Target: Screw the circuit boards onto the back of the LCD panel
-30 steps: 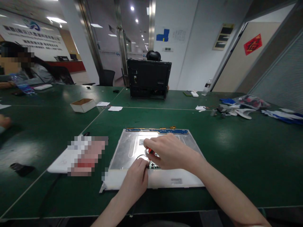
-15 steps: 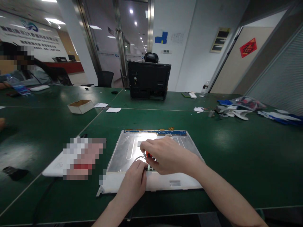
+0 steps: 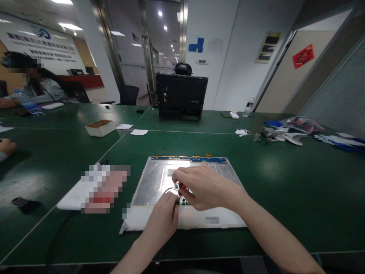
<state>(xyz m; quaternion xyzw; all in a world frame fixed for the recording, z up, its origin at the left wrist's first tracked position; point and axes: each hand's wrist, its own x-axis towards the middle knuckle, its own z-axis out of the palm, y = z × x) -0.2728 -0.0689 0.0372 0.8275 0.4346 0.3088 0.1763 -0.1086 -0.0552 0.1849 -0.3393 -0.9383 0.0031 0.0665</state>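
A flat display panel (image 3: 142,190) with a bare metal back and a white lower strip lies on the table in front of me. My right hand (image 3: 203,188) is closed around a red-and-black screwdriver (image 3: 181,185), mostly hidden by the fingers, over a small green circuit board (image 3: 184,200). Low on the board's left side, my left hand (image 3: 164,213) has its fingers pinched together; what lies between them is hidden. A thin dark cable (image 3: 170,189) curves just behind those fingertips. Along the panel's far edge runs a blue circuit strip (image 3: 188,159).
Left of the panel lies a white device (image 3: 71,198) beside a blurred pink item (image 3: 110,186). Farther off are an open box (image 3: 100,129), a black monitor housing (image 3: 181,97) and gloves (image 3: 342,140). Another person (image 3: 42,87) sits at the far left; a hand (image 3: 7,146) rests at the left edge.
The whole view has shifted slightly to the right. Both hands stay at the circuit board, with hardly any visible movement; more of the hand at the left edge shows.
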